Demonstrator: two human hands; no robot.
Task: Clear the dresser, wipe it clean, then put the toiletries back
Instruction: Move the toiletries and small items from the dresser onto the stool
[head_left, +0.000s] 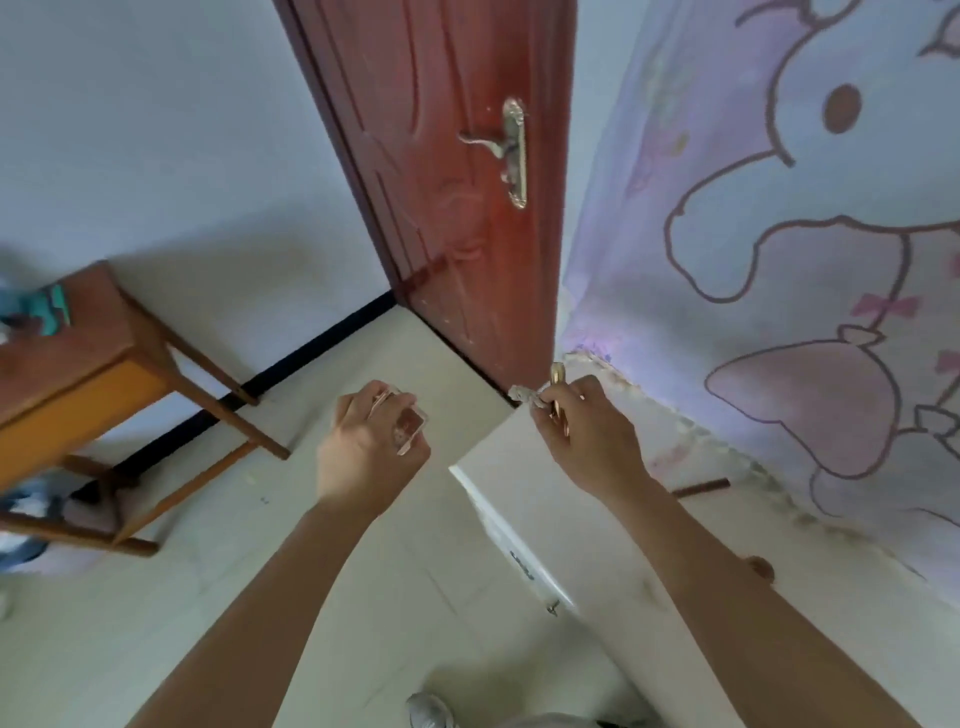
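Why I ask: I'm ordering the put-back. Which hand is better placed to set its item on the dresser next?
Right, probably. The right hand holds a gold tube above the far corner of the dresser; the left hand, gripping a small bottle, is over the floor beside it.

Stretches the bare left forearm (291, 571) and right forearm (727, 582) forward. Grips a small glass bottle (408, 428) in the left hand (371, 449), knuckles up, just left of the dresser (519, 467). Pinches a slim gold tube (557, 375) and a pale crumpled wad (522, 395) in the right hand (587, 434) above the dresser's far corner.
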